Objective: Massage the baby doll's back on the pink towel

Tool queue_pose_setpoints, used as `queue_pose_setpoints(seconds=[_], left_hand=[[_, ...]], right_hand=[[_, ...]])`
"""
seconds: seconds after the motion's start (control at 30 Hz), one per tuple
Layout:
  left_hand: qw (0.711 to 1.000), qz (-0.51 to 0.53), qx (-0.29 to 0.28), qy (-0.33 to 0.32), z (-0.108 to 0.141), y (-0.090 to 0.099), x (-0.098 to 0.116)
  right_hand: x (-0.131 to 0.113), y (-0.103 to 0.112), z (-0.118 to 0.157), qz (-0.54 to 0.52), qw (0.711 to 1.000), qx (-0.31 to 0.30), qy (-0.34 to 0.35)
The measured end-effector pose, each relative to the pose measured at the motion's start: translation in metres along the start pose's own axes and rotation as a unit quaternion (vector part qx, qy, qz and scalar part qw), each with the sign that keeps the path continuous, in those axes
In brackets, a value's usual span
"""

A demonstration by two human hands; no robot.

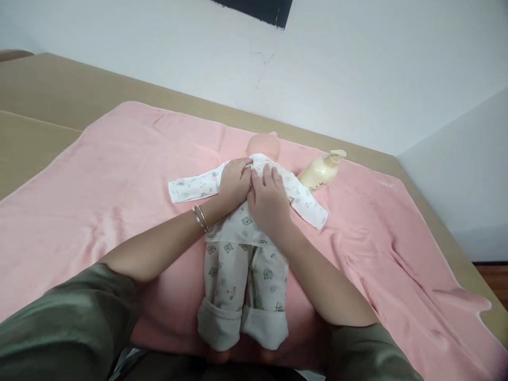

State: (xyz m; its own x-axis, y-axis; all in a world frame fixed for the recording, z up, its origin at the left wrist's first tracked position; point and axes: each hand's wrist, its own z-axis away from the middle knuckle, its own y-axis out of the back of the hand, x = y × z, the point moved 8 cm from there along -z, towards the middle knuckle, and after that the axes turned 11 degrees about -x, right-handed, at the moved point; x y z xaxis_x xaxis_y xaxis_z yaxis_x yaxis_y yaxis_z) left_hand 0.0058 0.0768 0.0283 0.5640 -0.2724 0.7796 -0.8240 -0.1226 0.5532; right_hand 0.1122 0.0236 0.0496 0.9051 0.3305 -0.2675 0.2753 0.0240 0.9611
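Note:
A baby doll (pixel 264 145) lies stretched out, its head at the far end. It wears a white long-sleeved top (pixel 246 225) and white trousers (pixel 226 264) with small green animal prints, the trouser cuffs turned up. My left hand (pixel 235 182) rests on the upper left of the top, fingers stretched towards the neck. My right hand (pixel 270 203) lies flat beside it on the upper body, fingers somewhat spread; the two hands touch near the middle. The cloth under both palms is hidden. Which way the doll's face points I cannot tell.
A pink blanket (pixel 119 174) with wrinkles lies under the doll on a tan table (pixel 59 84). A cream pump bottle (pixel 319 172) lies tilted beside the doll's right-hand sleeve. Behind the table is a white wall (pixel 337 69) with a dark panel (pixel 262 10).

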Motion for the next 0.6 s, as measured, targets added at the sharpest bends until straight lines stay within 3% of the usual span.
queue_pose_setpoints(seconds=[0.07,0.13,0.27,0.33,0.43,0.6], left_hand=[[1.000,0.023,0.008,0.009,0.001,0.002,-0.003],[1.000,0.020,0.008,0.003,0.002,0.002,-0.001],[1.000,-0.010,0.007,-0.019,0.002,0.001,0.005],[1.000,-0.003,0.011,-0.017,0.003,0.002,0.006],[0.999,0.035,0.011,0.011,0.003,0.005,0.005],[0.995,0.085,0.009,0.054,0.004,0.008,0.003]], right_hand=[[-0.011,-0.001,0.002,0.008,0.999,-0.011,0.048],[-0.004,0.000,-0.006,-0.005,0.998,-0.030,0.059],[0.025,0.006,-0.026,-0.043,0.998,-0.052,0.008],[0.027,0.007,-0.025,-0.035,0.998,-0.045,-0.017],[0.011,0.004,-0.008,0.007,0.999,-0.027,-0.026],[-0.014,-0.003,0.006,0.023,0.998,-0.032,0.041]])
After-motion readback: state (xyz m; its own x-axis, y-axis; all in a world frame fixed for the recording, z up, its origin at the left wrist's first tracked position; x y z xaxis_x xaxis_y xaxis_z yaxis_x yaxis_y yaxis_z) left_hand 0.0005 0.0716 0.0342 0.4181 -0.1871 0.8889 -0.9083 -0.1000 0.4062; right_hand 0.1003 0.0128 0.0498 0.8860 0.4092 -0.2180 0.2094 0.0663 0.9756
